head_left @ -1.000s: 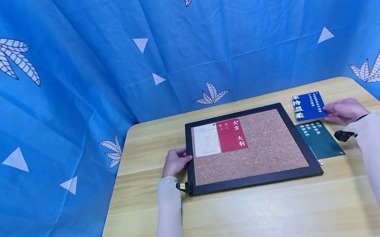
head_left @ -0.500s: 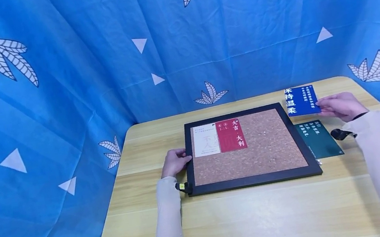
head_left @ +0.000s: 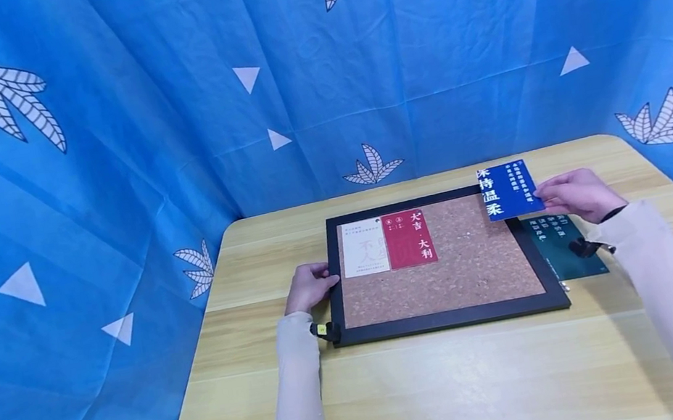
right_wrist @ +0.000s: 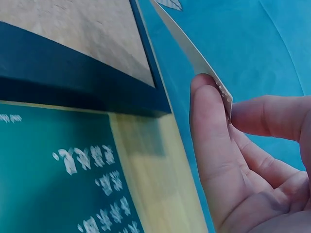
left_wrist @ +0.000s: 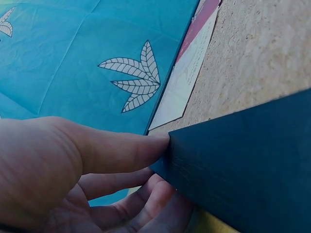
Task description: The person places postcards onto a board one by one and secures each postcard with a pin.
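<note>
A corkboard [head_left: 448, 288] in a black frame lies on the wooden table. My left hand [head_left: 310, 286] grips the frame's left side; in the left wrist view the thumb [left_wrist: 126, 150] rests on top, with the other fingers curled against the outer edge. My right hand [head_left: 578, 194] pinches a blue card [head_left: 507, 190] with white characters by its right edge. That card is raised over the board's far right corner; in the right wrist view its pale edge [right_wrist: 187, 46] shows between thumb and finger. A white card [head_left: 365, 253] and a red card [head_left: 409, 239] lie side by side at the board's upper left.
A green card [head_left: 573, 264] lies on the table [head_left: 457, 389] at the board's right side, partly covered by the frame in the head view. Small pale items [head_left: 565, 286] sit by the frame's near right corner. A blue patterned curtain [head_left: 434, 77] hangs behind the table.
My right hand has lifted the blue card off the table and carried it left, from beside the board to above its far right corner. The left hand stays on the frame.
</note>
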A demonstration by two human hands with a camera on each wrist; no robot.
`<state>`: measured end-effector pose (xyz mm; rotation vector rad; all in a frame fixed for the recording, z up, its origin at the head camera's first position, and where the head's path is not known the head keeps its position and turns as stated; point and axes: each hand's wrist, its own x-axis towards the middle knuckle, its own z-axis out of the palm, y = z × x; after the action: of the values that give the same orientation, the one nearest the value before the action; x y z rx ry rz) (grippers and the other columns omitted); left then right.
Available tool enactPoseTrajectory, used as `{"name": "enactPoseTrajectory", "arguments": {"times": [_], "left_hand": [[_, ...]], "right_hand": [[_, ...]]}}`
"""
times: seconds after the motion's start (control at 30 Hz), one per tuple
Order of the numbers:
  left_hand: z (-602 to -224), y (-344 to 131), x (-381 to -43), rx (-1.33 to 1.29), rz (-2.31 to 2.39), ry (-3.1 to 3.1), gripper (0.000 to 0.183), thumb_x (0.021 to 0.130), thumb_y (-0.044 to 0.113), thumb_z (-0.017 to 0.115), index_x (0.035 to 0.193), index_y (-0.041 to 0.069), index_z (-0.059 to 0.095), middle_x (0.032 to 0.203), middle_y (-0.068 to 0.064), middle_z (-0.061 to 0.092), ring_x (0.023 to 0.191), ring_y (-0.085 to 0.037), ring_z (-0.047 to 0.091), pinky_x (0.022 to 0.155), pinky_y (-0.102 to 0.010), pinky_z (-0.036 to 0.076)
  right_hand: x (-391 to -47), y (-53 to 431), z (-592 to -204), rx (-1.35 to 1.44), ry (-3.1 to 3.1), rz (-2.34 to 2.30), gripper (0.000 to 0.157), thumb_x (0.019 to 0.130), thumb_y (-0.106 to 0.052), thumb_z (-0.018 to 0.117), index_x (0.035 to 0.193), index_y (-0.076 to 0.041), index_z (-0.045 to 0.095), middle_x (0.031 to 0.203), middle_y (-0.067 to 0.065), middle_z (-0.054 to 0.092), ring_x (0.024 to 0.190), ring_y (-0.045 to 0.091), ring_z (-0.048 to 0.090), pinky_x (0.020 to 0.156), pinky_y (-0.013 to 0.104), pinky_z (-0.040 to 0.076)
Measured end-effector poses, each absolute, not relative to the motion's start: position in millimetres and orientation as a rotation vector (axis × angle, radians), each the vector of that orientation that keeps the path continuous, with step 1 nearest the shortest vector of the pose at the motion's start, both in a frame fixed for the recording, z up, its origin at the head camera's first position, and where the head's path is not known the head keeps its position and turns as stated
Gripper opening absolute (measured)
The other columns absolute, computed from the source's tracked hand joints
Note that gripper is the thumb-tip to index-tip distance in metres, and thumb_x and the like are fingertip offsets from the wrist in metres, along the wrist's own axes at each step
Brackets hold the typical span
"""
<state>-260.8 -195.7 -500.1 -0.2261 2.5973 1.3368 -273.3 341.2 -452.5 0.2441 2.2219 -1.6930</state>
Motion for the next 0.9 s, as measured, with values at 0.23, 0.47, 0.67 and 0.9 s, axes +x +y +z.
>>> {"name": "enactPoseTrajectory", "arguments": {"times": [0.23,0.47,0.67,0.9], "left_hand": [[-500.8,-195.3,-262.2,-0.248,1.340,2.591,0.044,0.094,0.014,0.075,0.136,0.003,0.067,0.119,-0.013,0.071,0.107,-0.023,0.064,0.094,-0.036,0.055],[-500.4,-195.9,-261.8,-0.250,1.337,2.592,0.046,0.093,0.014,0.075,0.137,0.002,0.066,0.120,-0.013,0.071,0.110,-0.025,0.064,0.097,-0.038,0.054],[-499.3,-195.5,-261.3,-0.250,1.339,2.594,0.046,0.093,0.014,0.075,0.137,0.003,0.066,0.119,-0.013,0.070,0.109,-0.024,0.064,0.098,-0.039,0.054],[-500.5,-196.6,-262.5,-0.247,1.336,2.599,0.046,0.093,0.014,0.075,0.137,0.003,0.066,0.119,-0.013,0.071,0.109,-0.024,0.064,0.100,-0.040,0.053]], "right_hand": [[-272.5,323.9,-465.4,0.167,2.231,-1.680,0.054,0.107,-0.010,0.051,0.147,0.022,0.035,0.091,-0.009,0.070,0.080,0.002,0.073,0.081,0.024,0.062],[-271.2,308.2,-475.9,0.133,2.239,-1.658,0.052,0.107,-0.013,0.053,0.142,0.023,0.040,0.091,-0.006,0.072,0.080,0.002,0.072,0.080,0.024,0.062],[-269.5,295.7,-481.3,0.140,2.237,-1.621,0.049,0.107,-0.013,0.052,0.142,0.021,0.044,0.092,-0.005,0.073,0.082,0.004,0.073,0.082,0.026,0.062],[-269.8,283.4,-483.3,0.147,2.295,-1.524,0.048,0.107,-0.016,0.053,0.141,0.018,0.048,0.108,0.012,0.074,0.087,0.009,0.073,0.085,0.030,0.062]]}}
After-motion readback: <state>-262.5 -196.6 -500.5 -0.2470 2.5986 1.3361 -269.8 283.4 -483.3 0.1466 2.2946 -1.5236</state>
